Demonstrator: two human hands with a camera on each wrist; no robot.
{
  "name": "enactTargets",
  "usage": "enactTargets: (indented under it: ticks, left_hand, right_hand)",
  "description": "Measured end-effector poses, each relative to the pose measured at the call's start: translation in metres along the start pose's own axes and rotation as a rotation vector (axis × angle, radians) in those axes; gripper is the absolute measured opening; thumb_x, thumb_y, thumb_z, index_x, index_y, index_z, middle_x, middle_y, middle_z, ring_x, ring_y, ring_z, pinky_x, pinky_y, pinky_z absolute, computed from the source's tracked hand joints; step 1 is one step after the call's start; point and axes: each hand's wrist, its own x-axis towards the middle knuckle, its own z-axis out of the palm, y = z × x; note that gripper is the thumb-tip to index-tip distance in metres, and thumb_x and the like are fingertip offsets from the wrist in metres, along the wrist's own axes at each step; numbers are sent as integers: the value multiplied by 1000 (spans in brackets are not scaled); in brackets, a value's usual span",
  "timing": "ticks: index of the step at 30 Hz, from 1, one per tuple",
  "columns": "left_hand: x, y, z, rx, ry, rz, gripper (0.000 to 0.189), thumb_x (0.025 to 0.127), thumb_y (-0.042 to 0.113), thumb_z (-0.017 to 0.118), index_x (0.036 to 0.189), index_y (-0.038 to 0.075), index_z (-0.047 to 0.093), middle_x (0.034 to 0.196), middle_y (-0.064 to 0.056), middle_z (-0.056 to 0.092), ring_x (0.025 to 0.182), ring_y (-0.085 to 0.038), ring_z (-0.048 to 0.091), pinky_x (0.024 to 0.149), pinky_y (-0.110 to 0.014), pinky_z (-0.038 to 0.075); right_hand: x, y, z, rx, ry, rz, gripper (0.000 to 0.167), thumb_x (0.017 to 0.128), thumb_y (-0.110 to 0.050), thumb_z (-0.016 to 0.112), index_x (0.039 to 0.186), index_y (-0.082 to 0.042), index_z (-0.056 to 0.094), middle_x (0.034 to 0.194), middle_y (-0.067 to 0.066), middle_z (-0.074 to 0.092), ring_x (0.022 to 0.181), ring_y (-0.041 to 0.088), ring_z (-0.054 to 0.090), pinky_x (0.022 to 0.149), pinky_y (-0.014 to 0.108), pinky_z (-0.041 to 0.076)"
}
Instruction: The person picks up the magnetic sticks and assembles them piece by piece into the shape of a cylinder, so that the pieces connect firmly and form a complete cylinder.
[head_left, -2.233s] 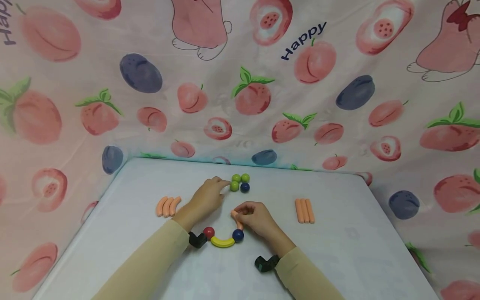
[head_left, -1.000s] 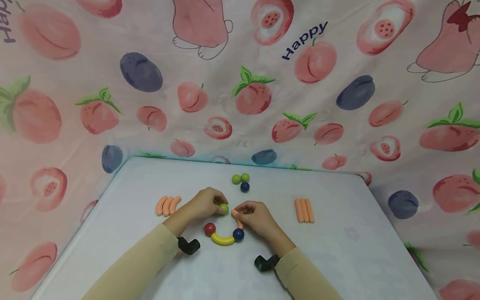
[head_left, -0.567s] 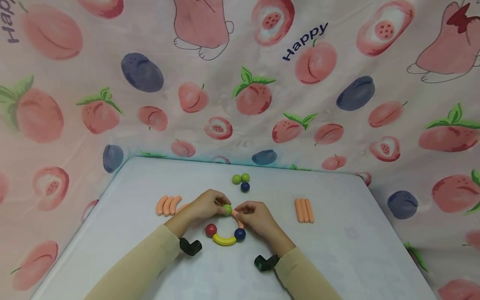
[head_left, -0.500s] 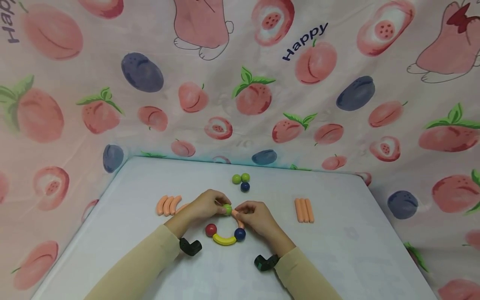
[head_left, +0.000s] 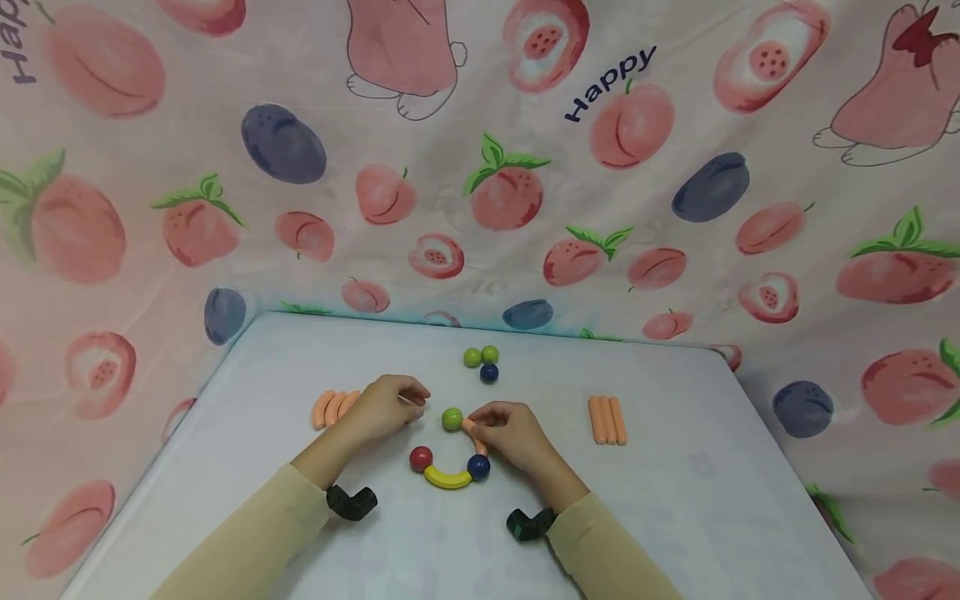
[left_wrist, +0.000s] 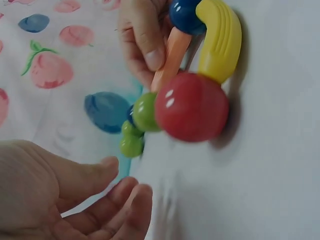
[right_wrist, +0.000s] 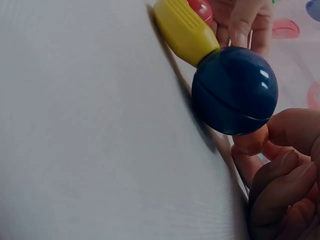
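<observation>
Backdrop (head_left: 480, 192): pale pink cloth printed with fruit, hanging beyond left hand (head_left: 384, 407) and right hand (head_left: 513, 432).
Surface (head_left: 712, 483): white, spread beneath both hands.
Left hand: apart from right hand, free, loosely bent, with a gap between thumb and fingertips.
Right hand: clamped on orange curved piece (left_wrist: 172, 57), pinching it between thumb and fingers.
Near green ball (head_left: 452, 419): between the hands, just beside the far end of orange curved piece.
Near blue ball (head_left: 478, 467): closer to the person than right hand's fingertips, at the near end of orange curved piece.
Yellow curved piece (head_left: 447, 477): closer to the person than both hands, between near blue ball and red ball (head_left: 421, 458).
Red ball: to the right of left hand and closer to the person.
Far cluster (head_left: 490, 354): two green balls and one blue, beyond both hands.
Orange curved group (head_left: 334, 408): just left of left hand, partly hidden by it.
Straight orange sticks (head_left: 607, 420): three, side by side, well right of right hand.
</observation>
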Motion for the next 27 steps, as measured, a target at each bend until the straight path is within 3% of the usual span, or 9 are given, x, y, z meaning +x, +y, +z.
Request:
enactTargets:
  ticks: [8,15,21,27]
  left_hand:
    - [-21,-6,-24,171,169,9,30,98,8,74,127,5,74,121,-12,77,109,-28,74,93,-44,61]
    - [-36,-17,-37,182,219,-72,34,98,17,78,130,4,72,123,-16,76,110,-30,70,89,-46,60]
    - [-43,-32,-34,246,207,-83,31,100,16,75,129,4,72,118,-15,76,113,-34,68,99,-53,57]
    - [-40,-39,-23,380,260,4,30,101,27,77,119,3,76,100,-9,78,98,-29,70,103,-55,55]
  right_hand:
    - [0,1,-1,-5,5,-15,16,95,-24,82,110,-19,82,102,2,75,100,21,62,81,29,53]
    - [1,4,0,2,0,-3,17,94,-26,83,110,-19,82,102,2,74,100,20,62,80,29,53]
    - [2,4,0,4,-1,5,16,95,-26,83,110,-20,82,102,2,75,100,21,62,80,29,54]
    - [0,3,0,7,1,3,16,95,-24,82,110,-19,82,102,2,74,100,21,62,79,29,54]
